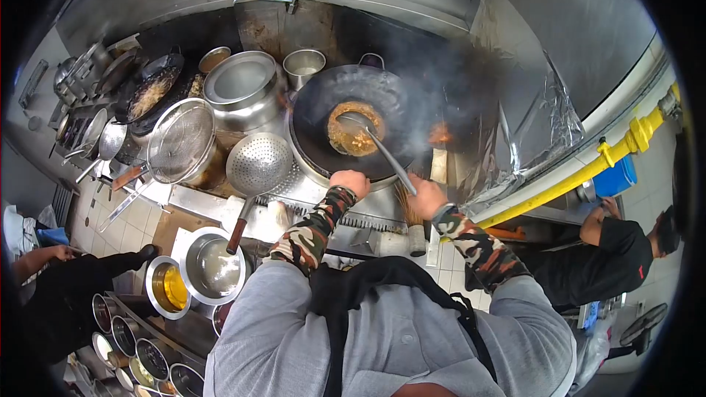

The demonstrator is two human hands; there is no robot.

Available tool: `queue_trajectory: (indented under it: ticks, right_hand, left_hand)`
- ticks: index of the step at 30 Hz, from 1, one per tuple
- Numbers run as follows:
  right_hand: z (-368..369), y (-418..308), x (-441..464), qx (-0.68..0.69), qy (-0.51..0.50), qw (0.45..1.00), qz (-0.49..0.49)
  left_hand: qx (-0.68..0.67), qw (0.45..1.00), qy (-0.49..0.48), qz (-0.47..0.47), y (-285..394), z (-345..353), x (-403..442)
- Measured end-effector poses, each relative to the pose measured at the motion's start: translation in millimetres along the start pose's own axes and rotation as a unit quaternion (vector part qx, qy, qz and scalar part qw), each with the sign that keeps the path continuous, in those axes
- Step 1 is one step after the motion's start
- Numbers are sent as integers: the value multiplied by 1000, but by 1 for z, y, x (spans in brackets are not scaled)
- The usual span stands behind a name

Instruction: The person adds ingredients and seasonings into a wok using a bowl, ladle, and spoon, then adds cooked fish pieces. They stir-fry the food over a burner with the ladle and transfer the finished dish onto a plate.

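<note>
In the head view a large dark wok (309, 114) sits on the burner, with steam or smoke rising on its right. A brown, crumbly food mixture (354, 145) lies in the bottom of the wok. My right hand (426, 197) is wrapped round the long handle of a metal ladle (393, 162), whose bowl rests in the food. At the wok's near rim, my left hand (349, 184) is closed on the edge; its fingertips are hidden. Camouflage sleeves cover both forearms.
Left of the wok are a perforated skimmer (259, 164), a wire strainer (182, 140) and a lidded pot (243, 88). Another wok (165, 95) stands farther left. A pot of liquid (213, 265) is below. A yellow pipe (559, 173) runs right; co-workers (599, 261) stand at both sides.
</note>
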State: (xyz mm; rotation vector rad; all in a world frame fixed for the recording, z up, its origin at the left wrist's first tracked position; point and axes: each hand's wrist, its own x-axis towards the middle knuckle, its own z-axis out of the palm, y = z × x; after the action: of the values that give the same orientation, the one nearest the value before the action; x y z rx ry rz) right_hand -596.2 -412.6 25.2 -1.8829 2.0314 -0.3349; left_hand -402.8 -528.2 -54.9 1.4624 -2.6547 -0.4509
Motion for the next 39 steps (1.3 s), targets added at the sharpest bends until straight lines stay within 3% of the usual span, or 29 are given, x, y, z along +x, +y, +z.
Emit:
queue_trajectory:
  ticks: [4,6,10,12,13,14,15,16,18,19,20,21,22,23,25,28,30,32,34,36,38,39]
  right_hand:
    - [13,25,-4,65,16,997,-45]
    - [26,27,-1,67,75,995,8]
    - [16,39,3,160,28,987,-20]
    - [8,41,-8,142,78,987,-12]
    - [6,46,-13,168,117,978,-33]
    - [16,71,-3,172,164,962,-137]
    - [-7,63,-11,332,53,941,-34]
    - [-32,51,-19,474,-61,875,75]
    - [-45,67,-4,647,-148,740,107]
    - [-36,70,4,450,-99,884,83]
    - [-19,76,8,447,-106,885,78]
    - [5,85,12,313,18,949,-39]
    - [19,83,12,166,140,963,-161]
    - [2,51,-12,246,59,963,-94]
    - [21,24,-51,441,-40,892,-84]
    - [32,-35,-118,482,-246,835,-99]
    - [44,-72,-142,503,-370,779,-57]
    - [57,-117,-162,456,-474,746,-101]
    - [70,-161,-194,389,-529,735,-167]
    - [83,-203,-225,355,-574,711,-197]
    - [98,-237,-254,317,-623,676,-232]
    - [100,-256,-272,294,-648,663,-233]
  left_hand:
    - [3,1000,2,3,10,-9,-7]
    - [7,1000,5,-5,10,-5,-8]
    - [12,998,55,15,10,-2,-12]
    - [1,999,48,9,15,-9,-27]
    - [-26,989,142,19,26,-18,-47]
    - [-50,970,236,29,36,-23,-65]
    - [-84,953,284,62,40,-21,-81]
    - [-68,932,351,65,47,-17,-98]
    - [-118,950,288,4,65,-14,-146]
    - [-146,964,223,-24,65,-2,-168]
    - [-175,970,160,-54,62,11,-190]
    - [-217,968,77,-100,57,23,-213]
    - [-258,955,-1,-148,49,35,-237]
    - [-260,950,45,-166,43,51,-268]
    - [-267,928,112,-234,30,81,-332]
    - [-360,783,183,-472,35,119,-434]
    - [-373,676,292,-564,39,128,-492]
    - [-360,570,433,-598,32,139,-542]
    - [-383,401,556,-619,21,142,-585]
    - [-356,266,691,-570,11,138,-624]
    - [-322,122,775,-530,-1,139,-669]
    - [-314,85,780,-534,-2,134,-695]
